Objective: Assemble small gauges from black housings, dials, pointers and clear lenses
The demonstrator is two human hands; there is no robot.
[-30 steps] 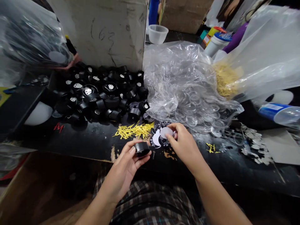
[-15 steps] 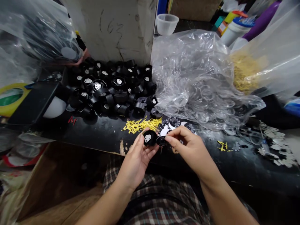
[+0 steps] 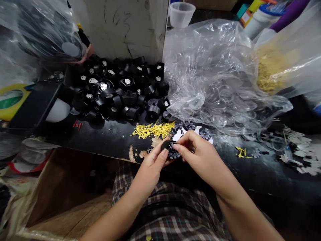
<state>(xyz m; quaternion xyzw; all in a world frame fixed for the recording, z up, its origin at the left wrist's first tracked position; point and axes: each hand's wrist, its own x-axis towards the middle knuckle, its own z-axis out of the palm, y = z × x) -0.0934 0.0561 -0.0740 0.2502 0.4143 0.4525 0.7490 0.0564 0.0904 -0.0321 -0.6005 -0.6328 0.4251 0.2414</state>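
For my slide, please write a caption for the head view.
Both hands, left hand and right hand, hold a black cap with a dial sticker.

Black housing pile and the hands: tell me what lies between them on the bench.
In the head view, a scatter of yellow pins lies on the black bench between the pile of black housings and both hands.

Black workbench (image 3: 107,140), cluttered.
Your bench has black caps (image 3: 120,93) far left, yellow pins (image 3: 152,130) centre, clear bag of rings (image 3: 215,83) right.

Two hands, left hand (image 3: 150,167), right hand (image 3: 200,157), one clear cup (image 3: 182,14), dozens of black housings (image 3: 122,90)
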